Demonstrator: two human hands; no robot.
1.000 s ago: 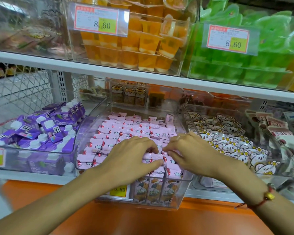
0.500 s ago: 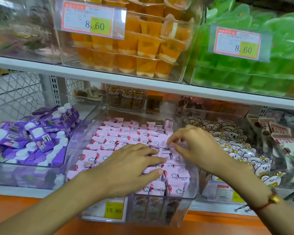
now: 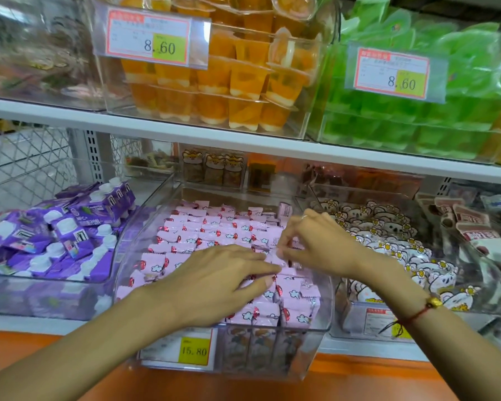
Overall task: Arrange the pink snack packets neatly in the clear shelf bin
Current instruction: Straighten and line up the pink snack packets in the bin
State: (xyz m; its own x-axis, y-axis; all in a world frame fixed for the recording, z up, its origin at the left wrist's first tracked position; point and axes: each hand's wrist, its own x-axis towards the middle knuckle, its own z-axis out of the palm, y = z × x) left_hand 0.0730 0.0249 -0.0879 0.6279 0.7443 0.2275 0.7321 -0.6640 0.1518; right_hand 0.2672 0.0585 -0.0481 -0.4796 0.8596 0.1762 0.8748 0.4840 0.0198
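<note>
purple pouches (image 3: 70, 227) left; orange jelly cups (image 3: 229, 82) above.

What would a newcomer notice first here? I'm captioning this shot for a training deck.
Two hands meet over the pink packets in the clear bin at centre: the left hand lies flat on them, the right hand pinches one. Above, orange jelly cups and green ones glow behind 8.60 tags. Purple cartons fill the bin at left.

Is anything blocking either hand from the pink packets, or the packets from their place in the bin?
Nothing visible does. The left hand lies flat on the pink packets, and the right hand pinches one in the middle rows. The packets already sit inside the clear bin, whose top is open under the shelf above.
</note>
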